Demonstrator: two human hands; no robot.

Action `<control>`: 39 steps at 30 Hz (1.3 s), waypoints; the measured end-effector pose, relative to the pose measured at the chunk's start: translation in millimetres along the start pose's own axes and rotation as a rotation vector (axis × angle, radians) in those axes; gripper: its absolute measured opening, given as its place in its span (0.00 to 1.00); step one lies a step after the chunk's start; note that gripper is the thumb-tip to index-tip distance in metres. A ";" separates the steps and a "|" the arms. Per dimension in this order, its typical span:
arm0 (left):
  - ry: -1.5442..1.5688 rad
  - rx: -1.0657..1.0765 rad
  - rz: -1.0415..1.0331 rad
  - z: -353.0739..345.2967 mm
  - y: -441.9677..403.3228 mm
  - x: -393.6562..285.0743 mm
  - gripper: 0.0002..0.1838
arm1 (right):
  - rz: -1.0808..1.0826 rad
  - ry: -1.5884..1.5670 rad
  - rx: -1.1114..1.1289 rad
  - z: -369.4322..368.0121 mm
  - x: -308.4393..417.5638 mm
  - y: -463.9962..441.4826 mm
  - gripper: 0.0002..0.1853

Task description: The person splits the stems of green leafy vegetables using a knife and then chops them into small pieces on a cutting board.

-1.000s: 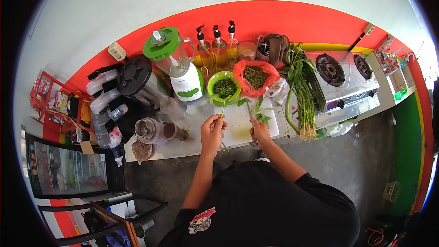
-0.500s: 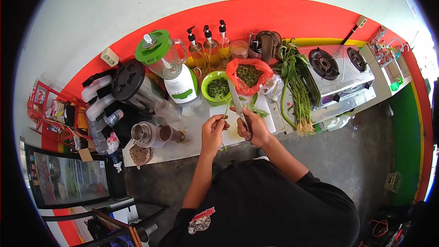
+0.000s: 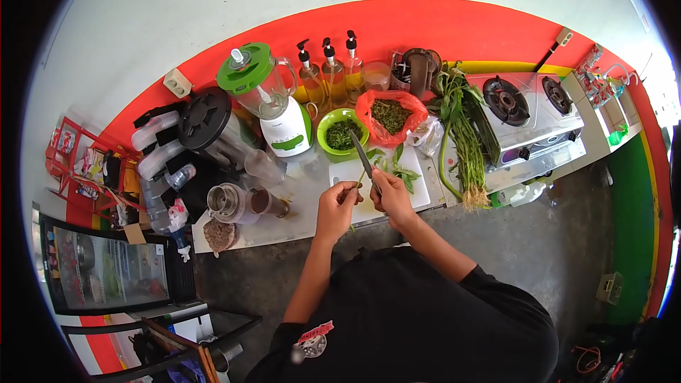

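My left hand (image 3: pixel 338 207) is closed on a thin green stem (image 3: pixel 360 179) in front of the white cutting board (image 3: pixel 421 193). My right hand (image 3: pixel 390 197) grips a knife (image 3: pixel 362 154), its blade pointing up and left toward a green bowl (image 3: pixel 325 123) of chopped greens. The two hands are close together. Loose leaves (image 3: pixel 404 172) lie on the board beyond my right hand. Behind the board, a red plastic bag (image 3: pixel 363 108) holds more chopped greens. A bunch of leafy stalks with roots (image 3: pixel 464 149) lies to the right.
A blender (image 3: pixel 287 128), pump bottles (image 3: pixel 333 74) and a black-lidded container (image 3: pixel 204 117) stand at the back left. A steel jar (image 3: pixel 225 201) and a brown-filled cup (image 3: pixel 264 202) are nearer. The gas stove (image 3: pixel 528 128) is at the right.
The knife, upright at first beside the bag, has swung left toward the stem with my right hand. The stem's upper part near the bowl is shorter than a second ago.
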State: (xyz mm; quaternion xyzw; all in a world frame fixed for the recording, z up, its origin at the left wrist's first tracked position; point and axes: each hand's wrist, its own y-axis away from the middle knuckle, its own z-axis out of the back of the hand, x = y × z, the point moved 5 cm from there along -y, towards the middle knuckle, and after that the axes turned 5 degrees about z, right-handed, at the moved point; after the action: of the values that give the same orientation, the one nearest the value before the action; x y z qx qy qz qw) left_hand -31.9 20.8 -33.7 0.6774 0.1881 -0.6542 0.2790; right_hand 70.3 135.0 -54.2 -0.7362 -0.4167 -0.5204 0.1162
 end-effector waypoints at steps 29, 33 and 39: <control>0.301 -0.235 -0.008 41.0 -0.7 28.3 0.14 | 0.207 1.194 -0.150 148.3 -46.3 -22.5 0.20; 0.317 -0.223 0.009 45.3 8.2 22.9 0.14 | 0.145 1.553 -0.267 161.0 -42.7 -24.1 0.17; 0.145 -0.215 0.050 63.9 28.3 11.7 0.14 | 0.123 1.837 -0.147 167.4 -54.6 -55.1 0.20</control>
State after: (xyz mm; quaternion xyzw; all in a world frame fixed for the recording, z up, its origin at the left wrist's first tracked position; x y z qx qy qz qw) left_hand -63.4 -42.2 -40.8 0.6937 0.2598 -0.5721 0.3520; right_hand 135.8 243.8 -188.0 -0.0606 -0.0867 -0.9183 0.3815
